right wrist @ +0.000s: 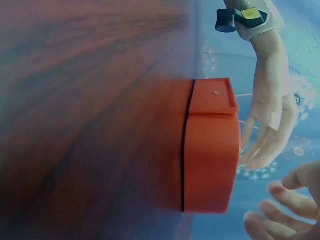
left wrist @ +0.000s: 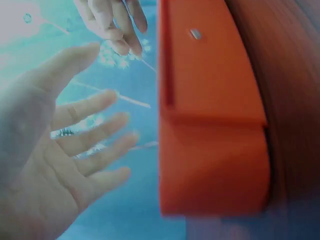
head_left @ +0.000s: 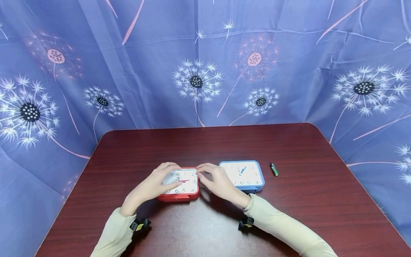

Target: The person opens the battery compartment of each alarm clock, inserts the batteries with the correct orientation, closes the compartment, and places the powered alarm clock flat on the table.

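A red rectangular clock (head_left: 191, 185) lies on its back with its white dial upward. Over the left part of the dial hovers my left hand (head_left: 153, 185); its fingers look relaxed and spread in the left wrist view, apart from the clock's red side (left wrist: 215, 95). At the clock's right edge is my right hand (head_left: 221, 182), fingers loosely bent. The right wrist view shows these right fingers (right wrist: 287, 205) with nothing between them, off to one side of the red casing. Whether a right fingertip touches the top right corner cannot be told.
Just right of my right hand lies a blue rectangular clock (head_left: 247, 175), also face up. A green and black battery (head_left: 274, 170) lies farther right. The dark red wooden table (head_left: 305, 207) ends at a blue dandelion-print curtain (head_left: 154, 71).
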The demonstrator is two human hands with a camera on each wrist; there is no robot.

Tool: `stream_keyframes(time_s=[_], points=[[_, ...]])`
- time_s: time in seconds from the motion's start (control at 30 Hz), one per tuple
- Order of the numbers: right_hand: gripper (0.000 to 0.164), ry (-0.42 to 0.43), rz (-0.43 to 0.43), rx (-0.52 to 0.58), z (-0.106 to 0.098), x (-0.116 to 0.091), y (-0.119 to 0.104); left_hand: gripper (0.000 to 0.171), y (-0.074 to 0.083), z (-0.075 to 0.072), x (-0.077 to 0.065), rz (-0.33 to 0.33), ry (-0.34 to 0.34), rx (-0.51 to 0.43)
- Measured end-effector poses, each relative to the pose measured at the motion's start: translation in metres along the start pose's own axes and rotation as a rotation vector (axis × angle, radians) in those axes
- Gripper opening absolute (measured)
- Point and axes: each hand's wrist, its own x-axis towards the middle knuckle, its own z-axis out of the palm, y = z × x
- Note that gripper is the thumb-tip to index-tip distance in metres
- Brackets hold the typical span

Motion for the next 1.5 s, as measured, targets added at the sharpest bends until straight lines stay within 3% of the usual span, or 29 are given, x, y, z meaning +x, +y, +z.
stream_keyframes(time_s=[0.17,0.33,0.5,0.77,1.13,1.5], points=[[0.009,0.017,0.042,0.044,-0.015,-0.004,0.003,0.021,0.014,0.005,0.012,0.088,-0.002,-0.058],[0.009,0.031,0.041,0.023,-0.033,-0.008,0.007,0.02,0.024,0.013,0.023,0.106,-0.067,-0.066],[0.011,0.025,0.062,-0.026,-0.047,-0.012,0.009,0.016,0.031,0.02,0.033,0.16,-0.091,-0.059],[0.032,-0.027,0.052,-0.166,-0.064,-0.023,0.015,0.028,0.043,0.028,0.048,0.132,-0.134,-0.068],[0.033,-0.069,0.196,-0.291,-0.095,-0.037,0.036,0.02,0.053,0.048,0.066,0.126,-0.198,-0.093],[0.008,0.023,0.184,-0.313,-0.112,-0.049,0.065,0.083,0.063,0.07,0.081,-0.006,-0.243,-0.097]])
